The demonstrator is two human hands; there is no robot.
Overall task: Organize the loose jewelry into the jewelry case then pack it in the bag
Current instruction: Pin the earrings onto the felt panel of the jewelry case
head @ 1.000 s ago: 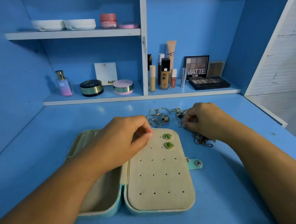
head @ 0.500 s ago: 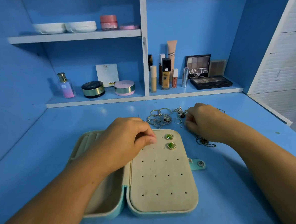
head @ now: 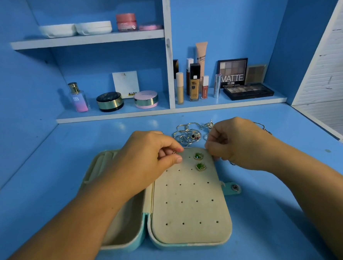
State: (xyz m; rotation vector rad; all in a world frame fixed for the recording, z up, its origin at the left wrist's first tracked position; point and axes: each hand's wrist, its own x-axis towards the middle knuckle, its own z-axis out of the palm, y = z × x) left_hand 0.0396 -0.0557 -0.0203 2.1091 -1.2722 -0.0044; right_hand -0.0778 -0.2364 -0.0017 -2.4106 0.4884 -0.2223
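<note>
Jewelry case [head: 189,209], a mint-green clamshell lined in beige velvet, lies open flat on the blue desk [head: 272,214], with its perforated earring panel to the right of the hinge. Two gold-rimmed green stone studs [head: 198,156] sit in the panel's top right holes. The left hand [head: 146,159] hovers over the panel's top edge, its fingers [head: 175,160] pinching a tiny metal piece [head: 174,152] too small to name. The right hand [head: 235,144] is at the panel's top right corner, its fingers [head: 212,147] curled in together; whether they pinch anything I cannot tell. A tangled pile of silver rings and chains [head: 187,136] lies on the desk just behind the case.

The main risk, as I judge it, is the tiny piece slipping from the pinch and vanishing into the deep left tray or the pile. A finger brushing the seated studs could knock them loose. Pulling one item from the tangle could drag others along. No bag is in view.
</note>
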